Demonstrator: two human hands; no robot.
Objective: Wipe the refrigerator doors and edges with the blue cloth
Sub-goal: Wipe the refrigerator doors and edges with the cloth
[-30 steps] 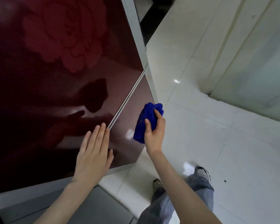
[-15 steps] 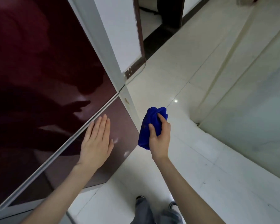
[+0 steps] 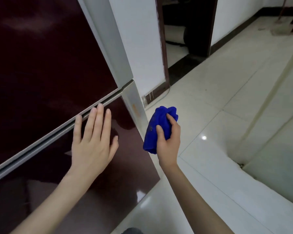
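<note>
I am resting my left hand flat and wide open on the lower door of the refrigerator, palm against the glossy dark red panel and fingertips reaching up to the pale strip that runs between the two doors. I judge it is lying there to brace me and keep the door from swinging while the other hand is working.

My right hand is closing around the blue cloth, which is bunched into a thick wad; the thumb is pressing into its front and the fingers are wrapping over the top. The cloth is hanging in the air just beside the grey side edge of the lower door, over the white floor tiles, and I cannot tell whether it is touching that edge or only sitting near it. Bunching it this way is giving me a firm pad for a narrow strip (a flat spread cloth would suit the broad door face better).

The side edge is showing an orange-brown mark partway down, level with the top of the cloth, so I am guessing this edge is the part in hand. The upper door is filling the left of the view, its face reflecting dimly.
</note>
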